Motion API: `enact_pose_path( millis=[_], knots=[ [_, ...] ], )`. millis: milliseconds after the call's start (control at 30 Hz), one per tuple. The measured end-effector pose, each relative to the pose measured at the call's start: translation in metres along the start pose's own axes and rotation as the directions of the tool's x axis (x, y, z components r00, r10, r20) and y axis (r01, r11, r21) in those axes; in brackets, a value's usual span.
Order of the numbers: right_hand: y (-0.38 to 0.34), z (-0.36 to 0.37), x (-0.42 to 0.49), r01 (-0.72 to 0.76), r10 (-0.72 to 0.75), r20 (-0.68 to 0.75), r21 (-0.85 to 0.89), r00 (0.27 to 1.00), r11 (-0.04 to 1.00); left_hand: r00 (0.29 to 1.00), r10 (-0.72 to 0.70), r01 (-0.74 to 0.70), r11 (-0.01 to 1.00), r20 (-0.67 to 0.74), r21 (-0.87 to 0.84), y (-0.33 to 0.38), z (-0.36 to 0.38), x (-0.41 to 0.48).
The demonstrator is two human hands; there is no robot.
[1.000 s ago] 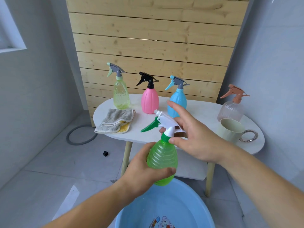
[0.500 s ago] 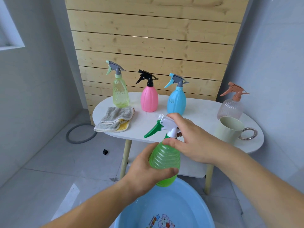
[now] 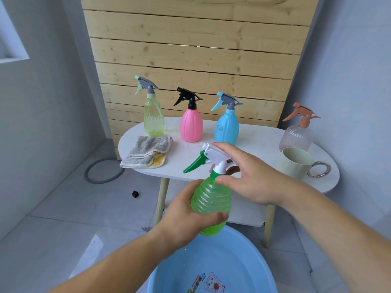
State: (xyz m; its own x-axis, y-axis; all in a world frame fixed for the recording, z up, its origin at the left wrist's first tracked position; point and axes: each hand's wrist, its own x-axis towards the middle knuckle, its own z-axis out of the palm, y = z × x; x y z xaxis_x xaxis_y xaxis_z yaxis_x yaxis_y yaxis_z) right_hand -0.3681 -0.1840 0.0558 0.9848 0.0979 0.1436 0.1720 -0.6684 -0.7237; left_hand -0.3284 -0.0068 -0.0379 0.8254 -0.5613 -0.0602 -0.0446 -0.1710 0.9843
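- Located: green spray bottle (image 3: 211, 199) upright, just above blue basin (image 3: 239, 254).
- Grip: left hand (image 3: 186, 214) wrapped round its body; right hand (image 3: 251, 178) fingers curled about white spray head (image 3: 215, 155), thumb at collar.
- Advised: brace body firmly; twist at collar, not trigger.

Bright, even daylight, soft shadows under the bench (image 3: 254, 134) beyond the left grip (image 3: 186, 216), sharp around the grip, wide-angle bowing tilts walls far left and right of it.
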Motion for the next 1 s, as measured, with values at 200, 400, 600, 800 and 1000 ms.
enact_pose_path(
  millis=[200, 400, 600, 800, 1000],
  knots=[
    [0.002, 0.004, -0.001, -0.059, 0.059, -0.009, -0.064, 0.998, 0.996, 1.0, -0.007, 0.007, 1.0, 0.022, -0.022, -0.001, 0.003, -0.001],
    [0.01, 0.005, 0.003, -0.07, 0.073, -0.078, 0.036, 0.994, 0.997, 1.0, -0.003, 0.004, 0.999, 0.019, -0.038, -0.002, 0.001, 0.001],
    [0.013, -0.009, 0.0, -0.054, 0.043, 0.043, 0.273, 0.998, 0.96, 1.0, 0.021, -0.021, 1.0, 0.023, -0.005, 0.002, -0.002, 0.002],
    [0.021, -0.003, -0.001, -0.102, 0.099, 0.026, 0.366, 0.995, 0.925, 0.999, 0.033, -0.033, 0.999, 0.035, -0.004, -0.001, -0.002, 0.001],
    [0.024, 0.01, 0.001, -0.103, 0.153, -0.105, 0.377, 0.983, 0.92, 0.996, 0.086, -0.083, 0.995, -0.039, 0.054, -0.004, 0.002, 0.0]
  ],
)
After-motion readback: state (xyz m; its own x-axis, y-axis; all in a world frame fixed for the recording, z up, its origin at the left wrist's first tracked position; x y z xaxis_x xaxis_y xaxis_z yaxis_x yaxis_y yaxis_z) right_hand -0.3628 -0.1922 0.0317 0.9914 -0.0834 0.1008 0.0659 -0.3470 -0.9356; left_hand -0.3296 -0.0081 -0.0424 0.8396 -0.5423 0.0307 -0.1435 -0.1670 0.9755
